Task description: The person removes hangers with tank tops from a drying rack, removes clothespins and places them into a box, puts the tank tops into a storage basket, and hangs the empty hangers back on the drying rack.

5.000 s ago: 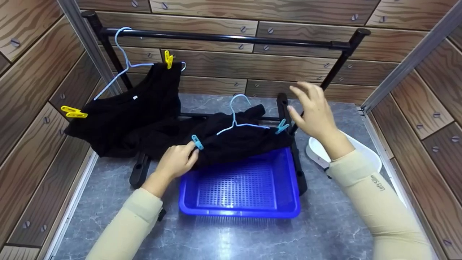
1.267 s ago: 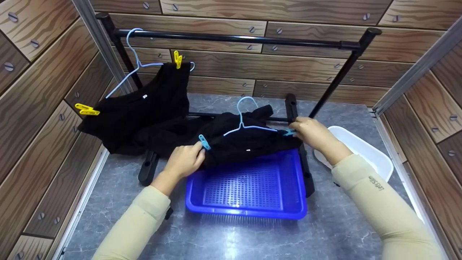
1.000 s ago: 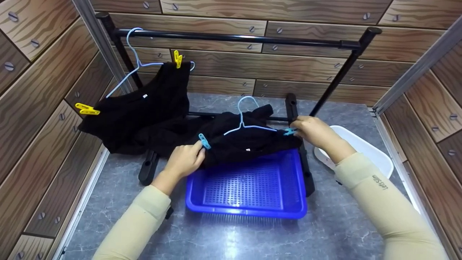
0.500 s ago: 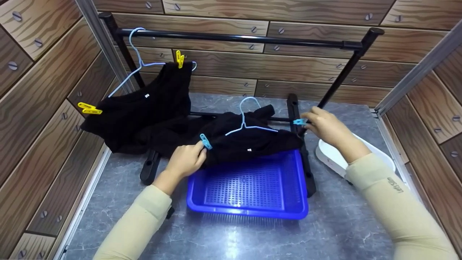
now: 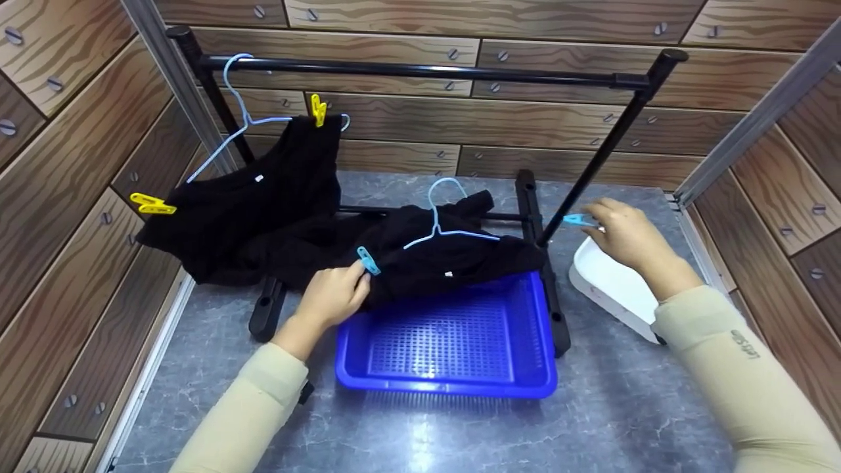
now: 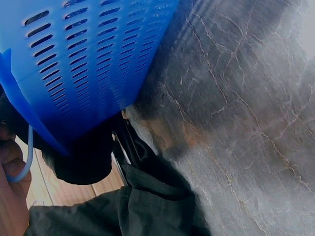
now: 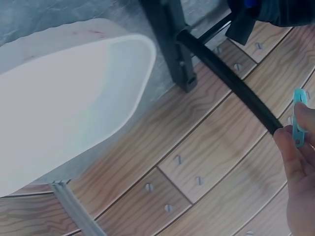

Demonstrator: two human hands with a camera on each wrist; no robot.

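Observation:
My left hand (image 5: 328, 297) grips the end of a light-blue hanger (image 5: 435, 223) together with a black garment (image 5: 486, 261). The left wrist view shows the fingers (image 6: 9, 152) curled round the hanger's wire loop. A light-blue clothespin (image 5: 368, 261) stays clipped on the garment just above this hand. My right hand (image 5: 629, 236) pinches another light-blue clothespin (image 5: 575, 219) between thumb and fingers, apart from the garment, beside the rack's right post (image 5: 594, 164). A white basin (image 5: 608, 289) sits on the floor below and partly behind the right forearm.
Under the garment stands a blue perforated basket (image 5: 447, 387). From the black rail (image 5: 394, 67) hangs a second light-blue hanger (image 5: 244, 115) with a black garment (image 5: 263, 203), held by yellow clothespins (image 5: 318, 110). Wood-patterned walls enclose three sides.
My right hand came down, gripped the clothespin on the garment's right shoulder, pulled it off and carried it right, past the rack post. My left hand keeps its hold.

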